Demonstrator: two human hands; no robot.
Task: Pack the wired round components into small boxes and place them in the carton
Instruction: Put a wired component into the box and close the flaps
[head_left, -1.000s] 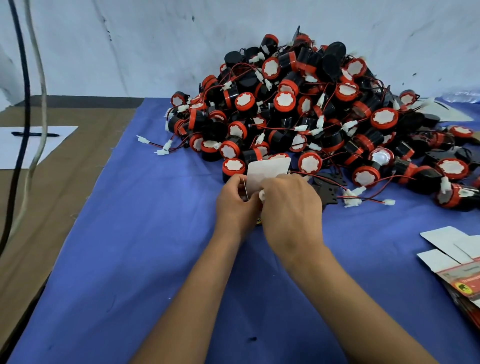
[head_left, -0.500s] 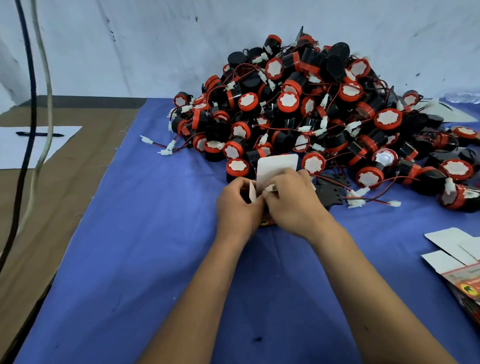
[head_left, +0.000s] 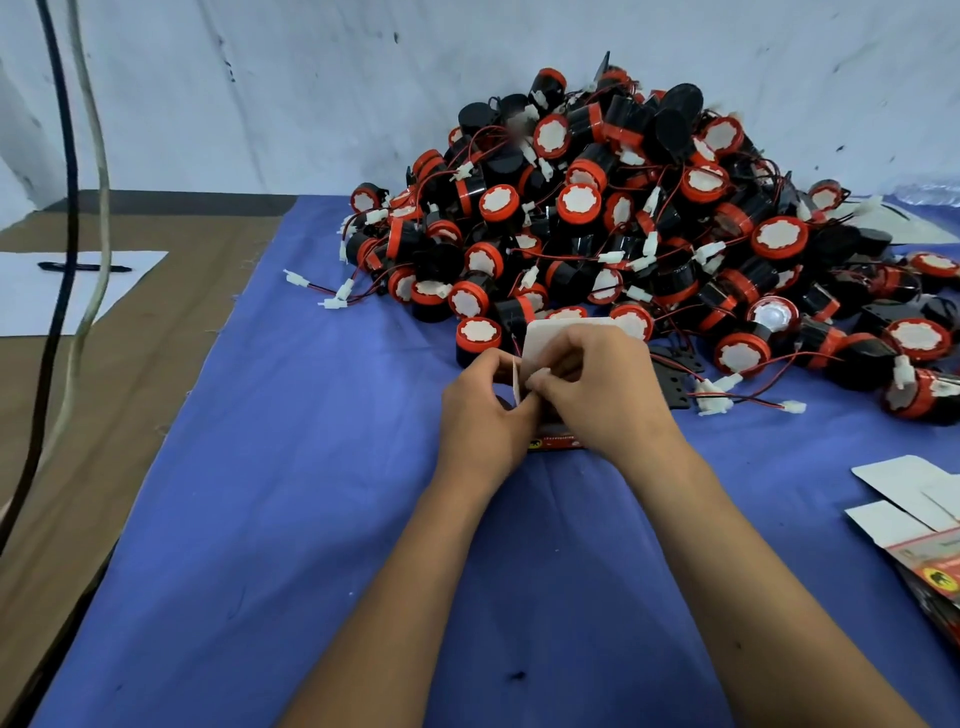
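**Both hands at a small box before the heap of components**

A blue cloth (head_left: 291, 519) covers most of the bench (head_left: 104, 415), whose bare brown top shows at the left. Behind rises a pale, scuffed wall (head_left: 260, 93). A sheet of white paper (head_left: 31, 301) with a black pen (head_left: 83, 267) on it lies on the brown part, and two cables (head_left: 78, 182), one dark and one light, hang down in front of it.

A large heap of wired round components (head_left: 649, 223), black with red rims, rests on the cloth against the wall. Just in front of it, the left hand (head_left: 483, 415) grips the small box (head_left: 556, 441), fingers curled round its side, while the right hand (head_left: 608, 400) pinches at its white flap (head_left: 545, 338). Flat box blanks (head_left: 914, 519) lie at the right edge.
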